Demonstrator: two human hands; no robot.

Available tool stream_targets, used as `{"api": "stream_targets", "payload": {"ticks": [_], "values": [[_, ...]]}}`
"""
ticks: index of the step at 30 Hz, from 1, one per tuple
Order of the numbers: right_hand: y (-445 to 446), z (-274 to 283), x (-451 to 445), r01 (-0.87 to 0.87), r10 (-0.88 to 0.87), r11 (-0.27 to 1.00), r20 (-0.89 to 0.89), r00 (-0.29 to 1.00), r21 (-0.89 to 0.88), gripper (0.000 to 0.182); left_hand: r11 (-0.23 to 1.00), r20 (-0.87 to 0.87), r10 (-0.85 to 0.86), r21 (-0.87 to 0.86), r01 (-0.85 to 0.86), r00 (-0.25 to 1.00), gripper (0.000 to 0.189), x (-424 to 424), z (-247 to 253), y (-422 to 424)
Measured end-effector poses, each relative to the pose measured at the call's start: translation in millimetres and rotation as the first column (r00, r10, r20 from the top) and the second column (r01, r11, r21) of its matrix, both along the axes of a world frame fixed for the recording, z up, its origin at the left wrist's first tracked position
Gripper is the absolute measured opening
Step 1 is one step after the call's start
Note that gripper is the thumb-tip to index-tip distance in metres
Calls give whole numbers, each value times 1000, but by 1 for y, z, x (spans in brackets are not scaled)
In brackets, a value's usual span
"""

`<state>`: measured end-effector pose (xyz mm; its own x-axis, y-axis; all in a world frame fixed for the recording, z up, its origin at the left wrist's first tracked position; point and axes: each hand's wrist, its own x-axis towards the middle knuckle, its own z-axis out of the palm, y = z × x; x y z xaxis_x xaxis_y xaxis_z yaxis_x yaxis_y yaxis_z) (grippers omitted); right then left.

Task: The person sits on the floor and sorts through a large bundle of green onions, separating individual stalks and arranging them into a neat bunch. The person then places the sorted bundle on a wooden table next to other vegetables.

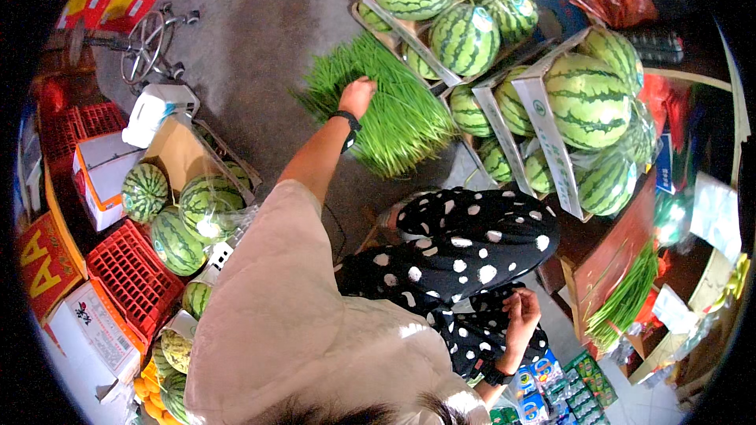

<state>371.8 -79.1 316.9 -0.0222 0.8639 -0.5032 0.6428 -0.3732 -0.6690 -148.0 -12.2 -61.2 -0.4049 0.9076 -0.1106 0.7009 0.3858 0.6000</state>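
Observation:
A broad heap of long green chive-like leaves (390,112) lies on the concrete floor in front of me. My left hand (357,96) is stretched out over it, fingers bent down against the leaves and a dark band on the wrist. Whether any blades are pinched in those fingers is hidden. My right hand (521,317) hangs beside my legs in dotted black trousers (472,242). Its fingers are loosely curled and somewhat apart, with nothing seen in them. A tied bundle of similar greens (626,298) rests on a reddish board (614,248) to the right.
Cartons of watermelons (587,100) stand close to the heap's right side. More watermelons (209,203) sit in a box at left, near a red plastic crate (136,268) and a white jug (159,112). A wheeled chair base (144,47) is farther off. Packaged goods (546,386) lie behind my right hand.

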Motion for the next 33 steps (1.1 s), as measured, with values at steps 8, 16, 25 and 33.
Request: {"api": "stream_targets", "payload": {"ticks": [8, 16, 25, 33], "values": [[1, -4, -3, 10, -10, 1000, -23, 1000, 3, 9, 979, 58, -83, 192, 71, 995, 3, 7, 33, 5], [-6, -6, 13, 41, -34, 998, -116, 993, 56, 11, 981, 4, 78, 176, -78, 997, 14, 8, 36, 12], [-17, -9, 22, 102, -96, 994, -160, 982, 29, 11, 933, 774, -218, 344, -106, 595, 21, 171, 228, 46], [-32, -16, 30, 81, -79, 984, -15, 997, 161, 24, 442, 399, -897, 789, 426, 192, 32, 365, 348, -32]]}}
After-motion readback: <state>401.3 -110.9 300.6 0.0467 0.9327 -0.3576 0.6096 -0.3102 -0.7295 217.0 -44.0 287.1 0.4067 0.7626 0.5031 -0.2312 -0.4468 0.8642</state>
